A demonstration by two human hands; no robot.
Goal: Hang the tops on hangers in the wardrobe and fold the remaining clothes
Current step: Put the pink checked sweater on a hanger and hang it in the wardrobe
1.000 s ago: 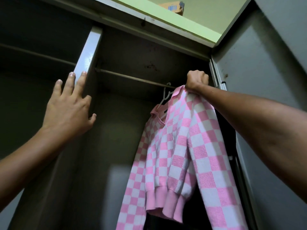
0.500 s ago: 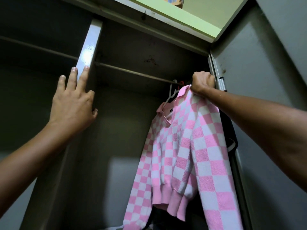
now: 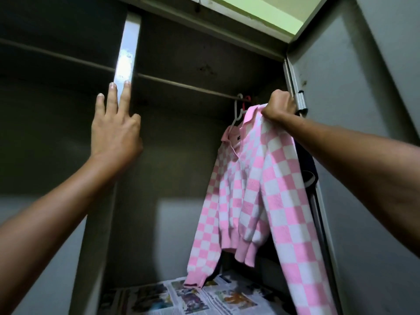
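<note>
My right hand (image 3: pixel 280 106) is clenched around the shoulder of the pink checked top (image 3: pixel 259 192), up by the rail (image 3: pixel 186 86), where it hangs on a white hanger (image 3: pixel 237 112). My left hand (image 3: pixel 114 130) lies flat, fingers straight, against the wardrobe's centre post (image 3: pixel 126 53). Newspaper (image 3: pixel 204 296) lines the shelf below.

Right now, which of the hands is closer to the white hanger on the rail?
The right. The right hand grips the pink checked top at its shoulder, just beside the white hanger. The left hand is far to the left, fingers flat on the wardrobe's centre post.
</note>
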